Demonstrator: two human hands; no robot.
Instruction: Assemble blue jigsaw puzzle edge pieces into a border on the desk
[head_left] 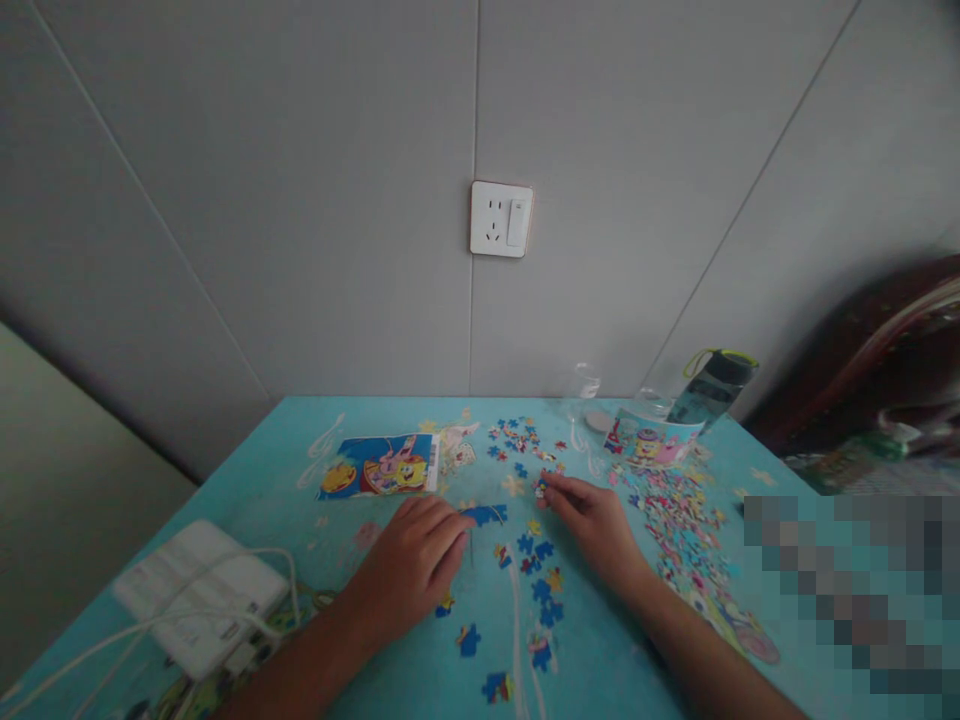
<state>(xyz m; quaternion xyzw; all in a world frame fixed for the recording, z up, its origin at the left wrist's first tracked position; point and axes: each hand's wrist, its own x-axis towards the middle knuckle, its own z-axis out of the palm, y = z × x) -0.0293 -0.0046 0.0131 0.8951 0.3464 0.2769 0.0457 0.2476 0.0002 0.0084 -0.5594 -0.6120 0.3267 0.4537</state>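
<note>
Between the thumb and fingers of my right hand (600,525) is a small jigsaw puzzle piece (540,489), lifted at the middle of the table. My left hand (416,555) is low over the tabletop with its fingers bent and together. Its fingertips are at the left end of a blue strip of joined puzzle pieces (489,515), and the hand hides part of what lies beneath. Loose blue pieces (541,590) lie between the two hands and nearer to me. Behind them is a cluster of small pieces (516,435). A cartoon picture packet (382,464) lies beyond my left hand.
Many colourful pieces (686,525) are heaped right of my right arm. Behind them are a cartoon-printed container (654,440), a dark bottle (712,385) and a clear bottle (582,385). A white box (199,595) with cables lies at left. A wall socket (501,219) is ahead.
</note>
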